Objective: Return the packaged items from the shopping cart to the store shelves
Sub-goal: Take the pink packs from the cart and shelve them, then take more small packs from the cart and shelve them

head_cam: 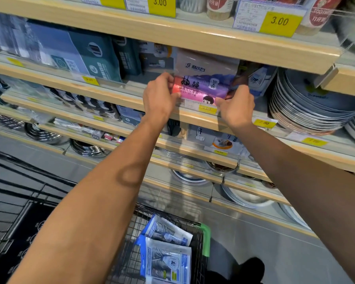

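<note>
Head view. Held by both hands: left hand (159, 95) pinching the left edge, right hand (237, 105) curled round the lower right corner of a flat clear-plastic packet with a pink-to-purple printed label (203, 87). Gripped at the two ends probably to keep the floppy packet upright and square while seated at the front lip of the pale wooden shelf (119, 100), above a yellow price tag (207, 109). Poised at that shelf edge, lower rim level with the lip; whether already resting on the board, hard to tell. Looked glossy and soft, upper part translucent with dark printed characters, a small cartoon face at the bottom. Left waiting below in the black wire shopping cart (201, 242): blue-and-white flat plastic packets (166, 257). Stacked to the right on the shelf: grey metal plates (307, 103).
</note>
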### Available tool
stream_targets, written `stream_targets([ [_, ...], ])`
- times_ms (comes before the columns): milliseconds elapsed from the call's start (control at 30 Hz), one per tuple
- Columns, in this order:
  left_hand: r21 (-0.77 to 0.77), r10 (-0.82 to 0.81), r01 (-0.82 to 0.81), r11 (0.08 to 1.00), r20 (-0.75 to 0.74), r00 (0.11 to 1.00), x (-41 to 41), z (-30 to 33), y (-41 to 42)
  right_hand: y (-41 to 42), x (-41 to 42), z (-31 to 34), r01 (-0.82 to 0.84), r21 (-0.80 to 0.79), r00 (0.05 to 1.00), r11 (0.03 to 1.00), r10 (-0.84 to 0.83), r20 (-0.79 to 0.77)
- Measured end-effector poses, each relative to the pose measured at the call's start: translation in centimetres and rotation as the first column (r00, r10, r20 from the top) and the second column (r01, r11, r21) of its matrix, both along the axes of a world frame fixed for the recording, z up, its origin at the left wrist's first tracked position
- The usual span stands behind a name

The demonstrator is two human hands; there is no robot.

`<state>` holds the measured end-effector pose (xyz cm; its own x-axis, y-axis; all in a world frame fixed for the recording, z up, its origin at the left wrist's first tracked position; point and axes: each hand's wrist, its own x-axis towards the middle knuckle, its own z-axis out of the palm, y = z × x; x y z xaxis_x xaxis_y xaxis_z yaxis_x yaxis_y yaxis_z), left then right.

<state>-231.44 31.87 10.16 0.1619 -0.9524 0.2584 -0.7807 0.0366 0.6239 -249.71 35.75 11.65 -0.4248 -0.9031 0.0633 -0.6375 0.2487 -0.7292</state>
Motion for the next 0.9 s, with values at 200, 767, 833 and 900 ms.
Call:
stream_targets([
  [200,0.003,0.057,-0.061,0.998,0.291,0.955,-1.2,0.9,-0.6,0.8,-0.7,-0.3,-0.032,0.012,0.987,0.999,0.034,-0.160],
  [767,0.202,0.660,-0.640,0.742,-0.393,0.640,11.4,-15.4,21.7,14.0,11.4,-10.7,-0.556,-0.312,0.778,0.771,0.615,0.134],
  [833,0.413,0.793,-0.681,0.604,-0.394,0.465,12.6,-20.9,26.6,16.2,12.4,-14.2,-0.684,-0.163,0.704,0.711,0.702,0.110],
  [900,0.633,0.881,-0.615,0.471,-0.381,0.282,12.9,-26.5,31.7,18.2,12.9,-17.7,-0.803,0.028,0.595,0.596,0.797,0.099],
])
